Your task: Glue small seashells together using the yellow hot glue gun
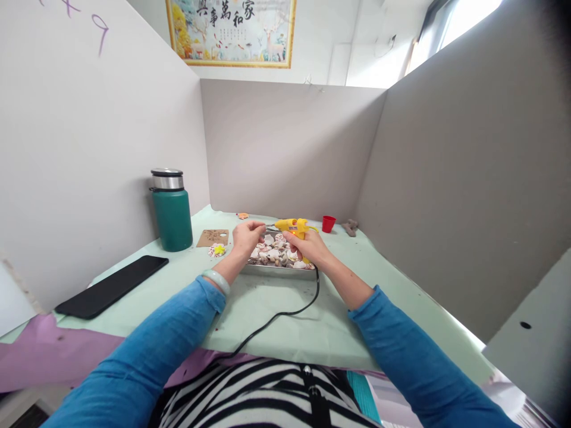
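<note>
My right hand is closed around the handle of a yellow hot glue gun, whose nozzle points left. Its black cord runs down over the table toward my lap. Close to the nozzle is my left hand, its fingers pinched together; whatever they hold is too small or hidden to name. Beneath both hands sits a shallow metal tray filled with seashells. Part of the tray is covered by my hands.
Left of the tray lie a shell piece with a yellow star and a brown card. A green bottle and black phone are farther left. A red cup and grey object stand back right. Grey partitions surround the table.
</note>
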Motion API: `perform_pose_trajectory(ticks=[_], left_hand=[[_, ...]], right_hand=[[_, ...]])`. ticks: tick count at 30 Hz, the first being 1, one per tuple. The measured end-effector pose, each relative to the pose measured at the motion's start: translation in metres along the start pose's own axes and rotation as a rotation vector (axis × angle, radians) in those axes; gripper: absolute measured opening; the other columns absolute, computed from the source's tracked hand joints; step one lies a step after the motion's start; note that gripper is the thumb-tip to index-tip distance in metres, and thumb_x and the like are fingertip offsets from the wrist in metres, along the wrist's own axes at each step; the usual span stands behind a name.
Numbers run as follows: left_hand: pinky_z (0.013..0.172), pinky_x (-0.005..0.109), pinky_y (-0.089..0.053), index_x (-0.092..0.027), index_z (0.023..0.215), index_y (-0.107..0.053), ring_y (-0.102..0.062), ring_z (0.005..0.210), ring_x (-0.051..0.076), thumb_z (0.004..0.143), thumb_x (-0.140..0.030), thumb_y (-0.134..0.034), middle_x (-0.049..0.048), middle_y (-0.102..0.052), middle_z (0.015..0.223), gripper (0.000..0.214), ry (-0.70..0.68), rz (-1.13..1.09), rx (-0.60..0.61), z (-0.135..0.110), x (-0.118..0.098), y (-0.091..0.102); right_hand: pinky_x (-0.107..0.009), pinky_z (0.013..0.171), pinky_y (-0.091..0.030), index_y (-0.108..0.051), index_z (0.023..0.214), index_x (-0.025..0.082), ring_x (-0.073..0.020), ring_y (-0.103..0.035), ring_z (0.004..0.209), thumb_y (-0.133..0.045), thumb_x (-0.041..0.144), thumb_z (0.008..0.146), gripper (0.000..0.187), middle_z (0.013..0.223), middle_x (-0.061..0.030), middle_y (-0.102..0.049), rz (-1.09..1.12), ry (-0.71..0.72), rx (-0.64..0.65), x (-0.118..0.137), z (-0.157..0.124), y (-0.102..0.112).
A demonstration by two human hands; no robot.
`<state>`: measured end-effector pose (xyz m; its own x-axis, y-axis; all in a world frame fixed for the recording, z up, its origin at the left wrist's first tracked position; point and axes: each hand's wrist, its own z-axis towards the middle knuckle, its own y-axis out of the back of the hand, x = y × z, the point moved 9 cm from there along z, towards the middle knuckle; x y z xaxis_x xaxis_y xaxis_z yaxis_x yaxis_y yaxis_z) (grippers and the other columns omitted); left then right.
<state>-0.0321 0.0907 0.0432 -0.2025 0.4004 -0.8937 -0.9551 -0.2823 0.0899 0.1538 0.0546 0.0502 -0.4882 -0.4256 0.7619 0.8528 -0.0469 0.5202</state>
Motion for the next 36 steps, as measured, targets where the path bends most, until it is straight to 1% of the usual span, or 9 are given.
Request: perform_pose_trajectory(ticks=[6,11,14,17,21,24,27,31,36], left_hand=[[0.048,0.021,-0.043,-0.015,0.079,-0.068,-0.055,0.046,0.010,0.064,-0.028,-0.063,0.0015,-0.065,0.063,0.021,-0.002,0.013,0.019,0.001,0.002,-0.002],[0.047,0.021,-0.043,-0.014,0.081,-0.069,-0.055,0.046,0.010,0.064,-0.031,-0.063,0.0018,-0.065,0.064,0.024,-0.026,0.007,0.040,0.004,0.006,-0.005],[0.047,0.021,-0.043,-0.014,0.081,-0.069,-0.055,0.045,0.010,0.064,-0.030,-0.063,0.0014,-0.065,0.062,0.024,-0.032,0.001,0.033,0.005,0.006,-0.004],[0.048,0.021,-0.043,-0.014,0.080,-0.069,-0.055,0.045,0.010,0.063,-0.028,-0.063,0.0006,-0.063,0.059,0.023,-0.017,-0.014,0.005,0.005,0.006,-0.002],[0.050,0.021,-0.044,-0.014,0.078,-0.069,-0.055,0.045,0.010,0.063,-0.027,-0.062,0.0002,-0.063,0.059,0.021,-0.006,-0.014,-0.015,0.005,0.007,0.001],[0.051,0.022,-0.044,-0.014,0.079,-0.069,-0.055,0.045,0.010,0.063,-0.027,-0.063,0.0004,-0.064,0.060,0.021,-0.005,-0.012,-0.016,0.005,0.007,0.001],[0.051,0.022,-0.044,-0.014,0.079,-0.069,-0.055,0.044,0.010,0.063,-0.027,-0.063,0.0001,-0.064,0.060,0.021,-0.003,-0.005,-0.021,0.004,0.006,0.001],[0.050,0.021,-0.043,-0.014,0.078,-0.069,-0.054,0.043,0.010,0.062,-0.027,-0.063,0.0001,-0.064,0.060,0.021,0.010,-0.007,-0.013,0.003,0.004,0.001],[0.047,0.021,-0.042,-0.014,0.079,-0.069,-0.055,0.044,0.010,0.063,-0.028,-0.063,0.0012,-0.064,0.063,0.022,-0.007,-0.018,-0.008,0.004,0.007,0.000]], right_hand=[[-0.021,0.042,-0.038,-0.057,0.066,0.017,-0.0084,-0.049,0.039,-0.051,0.055,0.079,0.041,0.057,-0.0009,-0.058,-0.023,0.014,0.011,0.003,-0.002,-0.003],[-0.021,0.046,-0.039,-0.061,0.072,0.016,-0.0089,-0.049,0.042,-0.053,0.054,0.079,0.039,0.054,0.0003,-0.057,-0.027,0.016,0.006,0.009,-0.005,-0.003],[-0.021,0.048,-0.039,-0.062,0.072,0.016,-0.0093,-0.051,0.044,-0.050,0.057,0.079,0.043,0.056,0.0000,-0.058,-0.071,0.018,0.040,0.010,-0.006,-0.005],[-0.022,0.053,-0.040,-0.064,0.075,0.016,-0.0121,-0.056,0.053,-0.047,0.059,0.080,0.046,0.063,-0.0020,-0.062,-0.228,0.012,0.047,0.008,-0.003,-0.002],[-0.027,0.062,-0.041,-0.065,0.082,0.019,-0.0213,-0.061,0.075,-0.045,0.064,0.078,0.050,0.077,-0.0071,-0.066,-0.619,-0.054,-0.010,-0.007,0.002,0.010],[-0.031,0.067,-0.042,-0.064,0.090,0.018,-0.0253,-0.061,0.082,-0.044,0.066,0.077,0.054,0.086,-0.0111,-0.066,-0.843,-0.085,0.052,-0.019,0.003,0.008],[-0.032,0.070,-0.042,-0.062,0.097,0.017,-0.0252,-0.060,0.085,-0.044,0.066,0.076,0.056,0.094,-0.0129,-0.064,-0.946,-0.045,0.120,-0.022,0.002,-0.001],[-0.030,0.067,-0.041,-0.063,0.097,0.018,-0.0240,-0.059,0.086,-0.053,0.064,0.071,0.053,0.103,-0.0123,-0.061,-1.002,0.016,0.196,-0.021,0.000,-0.008],[-0.027,0.063,-0.038,-0.066,0.092,0.020,-0.0218,-0.057,0.083,-0.058,0.063,0.067,0.050,0.096,-0.0090,-0.062,-0.930,0.087,0.309,-0.015,0.002,-0.005]])
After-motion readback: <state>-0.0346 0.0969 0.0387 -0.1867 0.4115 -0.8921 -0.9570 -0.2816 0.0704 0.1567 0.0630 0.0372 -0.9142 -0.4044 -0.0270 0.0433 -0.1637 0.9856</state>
